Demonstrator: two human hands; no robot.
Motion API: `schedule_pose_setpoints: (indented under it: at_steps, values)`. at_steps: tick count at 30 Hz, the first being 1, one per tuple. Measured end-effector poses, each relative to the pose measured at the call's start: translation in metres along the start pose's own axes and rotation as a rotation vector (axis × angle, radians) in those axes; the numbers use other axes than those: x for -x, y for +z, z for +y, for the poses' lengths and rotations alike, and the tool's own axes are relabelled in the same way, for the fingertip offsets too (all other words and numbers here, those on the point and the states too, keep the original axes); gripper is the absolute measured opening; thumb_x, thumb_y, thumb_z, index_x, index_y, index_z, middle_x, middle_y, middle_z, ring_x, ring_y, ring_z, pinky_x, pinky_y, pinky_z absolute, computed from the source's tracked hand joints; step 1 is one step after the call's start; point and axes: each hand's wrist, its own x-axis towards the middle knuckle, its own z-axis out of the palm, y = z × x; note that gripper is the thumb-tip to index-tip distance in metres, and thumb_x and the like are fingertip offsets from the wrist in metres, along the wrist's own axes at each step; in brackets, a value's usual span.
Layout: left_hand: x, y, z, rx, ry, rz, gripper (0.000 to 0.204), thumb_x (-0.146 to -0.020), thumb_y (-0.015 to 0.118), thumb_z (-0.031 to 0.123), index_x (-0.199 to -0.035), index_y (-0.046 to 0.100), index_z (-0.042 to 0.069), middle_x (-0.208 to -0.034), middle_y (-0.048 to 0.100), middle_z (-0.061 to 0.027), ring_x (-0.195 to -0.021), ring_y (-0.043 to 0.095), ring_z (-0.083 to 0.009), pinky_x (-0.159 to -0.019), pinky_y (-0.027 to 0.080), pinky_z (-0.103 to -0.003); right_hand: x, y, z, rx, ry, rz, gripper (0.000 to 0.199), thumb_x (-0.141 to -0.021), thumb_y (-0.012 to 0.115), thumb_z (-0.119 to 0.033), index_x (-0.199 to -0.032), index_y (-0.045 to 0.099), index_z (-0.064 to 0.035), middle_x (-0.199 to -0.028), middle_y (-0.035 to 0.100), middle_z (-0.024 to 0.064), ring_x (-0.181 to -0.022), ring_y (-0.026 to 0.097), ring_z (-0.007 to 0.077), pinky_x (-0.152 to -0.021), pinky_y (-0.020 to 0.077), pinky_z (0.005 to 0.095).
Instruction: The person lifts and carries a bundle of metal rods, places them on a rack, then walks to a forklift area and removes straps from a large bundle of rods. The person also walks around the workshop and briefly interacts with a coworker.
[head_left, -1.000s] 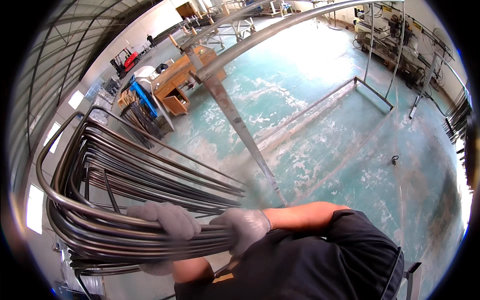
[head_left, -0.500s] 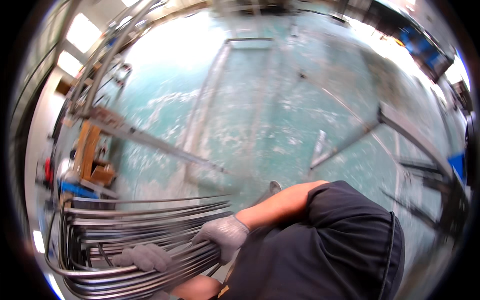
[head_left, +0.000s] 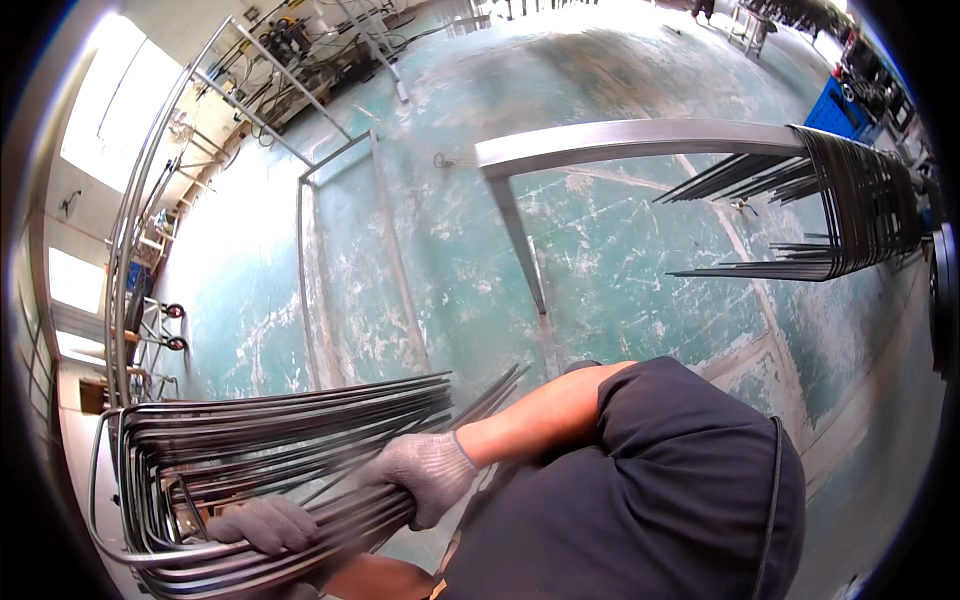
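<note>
I carry a bundle of bent U-shaped steel rods (head_left: pixel 270 440) at the lower left, their free ends pointing right. My right hand (head_left: pixel 425 475), in a grey knit glove, grips the bundle's lower run near its middle. My left hand (head_left: pixel 265 522), gloved too, is closed on the same run farther left, close to the bend. A steel rack bar (head_left: pixel 640 135) spans the upper right, and another batch of bent rods (head_left: pixel 840 215) hangs from its right end.
A rectangular steel frame (head_left: pixel 345 265) lies on the green concrete floor (head_left: pixel 620 260). Tall metal racks (head_left: pixel 150 200) line the left wall with a wheeled cart (head_left: pixel 160 325) below. A blue crate (head_left: pixel 835 105) sits at the far right. Machinery stands at the top.
My view has swung right across the floor: the rack with hanging rods has come into sight at the upper right. Both hands keep their grip on the bundle.
</note>
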Motion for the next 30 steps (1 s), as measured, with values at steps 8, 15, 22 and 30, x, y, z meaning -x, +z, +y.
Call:
schedule_pose_setpoints:
  at_steps: [8, 15, 22, 30]
  values:
    - [-0.084, 0.119, -0.119, 0.331, -0.306, -0.020, 0.089, -0.062, 0.084, 0.010, -0.142, 0.045, 0.002, -0.106, 0.052, -0.0094, -0.091, 0.055, -0.0226, -0.084, 0.049, -0.038, 0.098, -0.115, 0.032, -0.197, 0.035, 0.216, 0.061, -0.062, 0.086, -0.011, -0.120, 0.067, -0.0027, -0.101, 0.075, 0.0135, -0.096, 0.072, 0.0211, -0.088, 0.0582, 0.0386]
    - [-0.145, 0.202, -0.225, 0.577, -0.549, -0.215, 0.090, -0.061, 0.076, 0.008, -0.145, 0.045, 0.001, -0.113, 0.059, -0.0141, -0.101, 0.062, -0.0334, -0.101, 0.051, -0.051, 0.177, -0.179, 0.052, -0.153, 0.141, 0.580, 0.063, -0.067, 0.087, 0.000, -0.127, 0.066, 0.0002, -0.109, 0.075, 0.0099, -0.106, 0.068, 0.0135, -0.092, 0.0567, 0.0354]
    - [-0.148, 0.295, -0.315, 0.720, -0.763, -0.566, 0.088, -0.063, 0.080, 0.001, -0.146, 0.052, -0.004, -0.122, 0.066, -0.0183, -0.120, 0.067, -0.0410, -0.111, 0.054, -0.055, 0.265, -0.202, 0.086, 0.123, 0.287, 0.929, 0.053, -0.068, 0.086, -0.011, -0.116, 0.066, -0.0014, -0.093, 0.071, 0.0078, -0.087, 0.063, 0.0132, -0.085, 0.0569, 0.0359]
    - [-0.112, 0.351, -0.371, 0.441, -0.872, -0.931, 0.063, -0.059, 0.091, 0.012, -0.117, 0.068, -0.001, -0.103, 0.071, -0.0116, -0.094, 0.069, -0.0250, -0.084, 0.057, -0.041, 0.303, -0.171, 0.125, -0.017, 0.338, 1.143, 0.050, -0.071, 0.089, -0.025, -0.112, 0.068, -0.0052, -0.105, 0.073, 0.0134, -0.093, 0.072, 0.0305, -0.086, 0.0578, 0.0434]
